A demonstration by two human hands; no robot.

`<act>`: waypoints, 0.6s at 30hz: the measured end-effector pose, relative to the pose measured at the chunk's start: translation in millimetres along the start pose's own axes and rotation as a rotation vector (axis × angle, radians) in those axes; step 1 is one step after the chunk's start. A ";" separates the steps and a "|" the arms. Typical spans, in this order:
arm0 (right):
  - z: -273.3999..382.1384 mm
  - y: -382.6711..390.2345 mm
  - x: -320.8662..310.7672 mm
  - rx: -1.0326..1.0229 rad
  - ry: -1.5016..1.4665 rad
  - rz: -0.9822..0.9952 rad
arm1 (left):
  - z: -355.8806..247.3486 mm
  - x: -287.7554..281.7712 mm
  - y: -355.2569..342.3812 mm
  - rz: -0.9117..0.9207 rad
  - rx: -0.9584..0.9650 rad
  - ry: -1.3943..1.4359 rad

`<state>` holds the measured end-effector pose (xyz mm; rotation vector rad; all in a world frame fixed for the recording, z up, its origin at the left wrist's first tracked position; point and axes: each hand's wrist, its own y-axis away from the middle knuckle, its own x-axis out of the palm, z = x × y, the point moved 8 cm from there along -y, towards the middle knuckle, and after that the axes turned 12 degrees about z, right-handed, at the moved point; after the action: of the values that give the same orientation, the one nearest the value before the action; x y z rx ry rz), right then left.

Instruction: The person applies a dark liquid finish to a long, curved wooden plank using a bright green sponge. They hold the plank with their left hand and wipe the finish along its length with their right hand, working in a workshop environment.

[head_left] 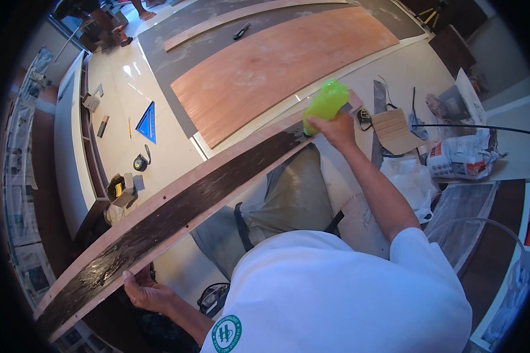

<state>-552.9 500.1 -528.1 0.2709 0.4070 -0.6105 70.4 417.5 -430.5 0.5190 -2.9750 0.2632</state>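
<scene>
A long curved wooden strip (176, 197) slants across in front of me, from the lower left up to the right. A dark, wet-looking coating covers most of its face, with paler borders along both edges. My left hand (149, 294) grips the near edge at the lower left, thumb on top and fingers mostly hidden beneath. Near the strip's right end, my right hand (337, 132) is wrapped round a bright green plastic bottle (325, 103). The bottle tilts with its lower end against or just above the edge of the dark coating; actual contact is unclear.
Beyond lies a large curved plywood panel (282, 65), with a dark hand tool (241, 32) past it. On the left floor are a blue triangular square (147, 122) and a tape measure (140, 163). Cardboard (399, 130) and a plastic sack (462, 156) sit at right.
</scene>
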 end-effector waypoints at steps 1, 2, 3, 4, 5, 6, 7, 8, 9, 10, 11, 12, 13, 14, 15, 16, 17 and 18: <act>-2.5 -3.8 -7.9 0.004 0.005 -0.005 | 0.1 1.5 0.7 -0.004 0.005 0.009; -5.4 -5.9 -13.9 0.008 0.010 -0.011 | 0.4 3.1 1.2 -0.007 0.009 0.019; -5.7 -2.4 -7.8 -0.047 -0.014 0.003 | 1.6 5.6 0.9 -0.002 0.002 0.029; 11.2 11.1 10.1 -0.098 -0.041 0.026 | 0.3 4.9 1.7 -0.001 -0.003 0.031; 23.7 20.0 20.5 -0.148 -0.072 0.050 | -1.0 2.5 1.6 0.000 -0.007 0.029; 26.4 21.8 18.9 -0.133 -0.023 0.057 | -0.9 0.3 1.3 0.007 -0.009 0.029; 29.9 23.0 16.1 -0.121 0.024 0.059 | -0.7 -0.9 -0.7 0.018 -0.008 0.032; 30.6 23.5 14.3 -0.109 0.072 0.061 | -0.7 -1.7 -1.7 0.028 -0.007 0.036; 14.5 16.3 4.5 -0.055 0.058 0.032 | -1.3 -5.6 -0.9 0.002 -0.004 0.016; -6.6 1.8 -11.9 -0.008 0.046 0.001 | -2.3 -8.8 0.2 -0.027 0.001 0.004; -17.4 -4.4 -24.1 0.044 0.039 -0.034 | 0.2 -7.2 0.8 -0.050 -0.001 -0.006; -23.3 -4.6 -25.5 0.014 0.022 -0.041 | 0.9 -2.2 -0.2 -0.027 0.001 0.014; -22.7 -3.3 -22.6 -0.018 0.004 -0.040 | -1.8 3.5 0.7 -0.011 0.005 0.031; -17.8 1.5 -16.3 -0.045 -0.018 -0.035 | -4.3 6.6 1.2 0.007 0.009 0.040; -10.2 5.8 -8.0 -0.076 0.021 -0.017 | -3.2 6.4 1.1 0.016 -0.001 0.042; 8.1 13.1 1.0 -0.107 0.058 0.000 | -2.5 4.0 -0.6 0.027 -0.010 0.042; 18.2 17.0 6.5 -0.138 0.094 0.017 | -1.9 1.3 -1.9 0.037 -0.019 0.042; 7.1 12.5 3.0 -0.100 0.086 0.002 | -0.9 -4.0 -1.9 0.029 -0.018 0.017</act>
<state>-541.1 505.9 -521.5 0.2027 0.5186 -0.5761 74.9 417.2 -429.8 0.4694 -2.9673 0.2416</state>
